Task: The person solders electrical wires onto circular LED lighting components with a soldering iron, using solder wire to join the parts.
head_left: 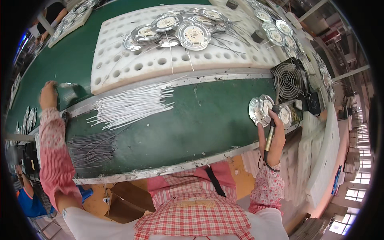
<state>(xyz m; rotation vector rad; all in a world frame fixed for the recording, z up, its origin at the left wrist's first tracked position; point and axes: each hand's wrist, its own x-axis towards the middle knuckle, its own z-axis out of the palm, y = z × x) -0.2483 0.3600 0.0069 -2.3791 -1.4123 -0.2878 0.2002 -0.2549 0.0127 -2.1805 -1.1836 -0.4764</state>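
Observation:
My left hand (49,95) is at the left on the green bench (40,68), fingers curled beside a small blurred shiny object (69,85); what it holds I cannot make out. My right hand (272,144) grips a black-and-gold soldering iron (271,135), with fingertips at a group of round silver discs with pale boards (255,112) near the fan (287,82). A bundle of white wires (124,106) lies between my hands, with dark wires (90,150) below it.
A white perforated foam block (112,60) carries several wired discs (193,35). More discs (276,36) line the right side. Foam sheets (320,160) stand below right. A co-worker (54,16) is at upper left, another (27,200) at lower left. A metal edge (168,165) bounds the bench.

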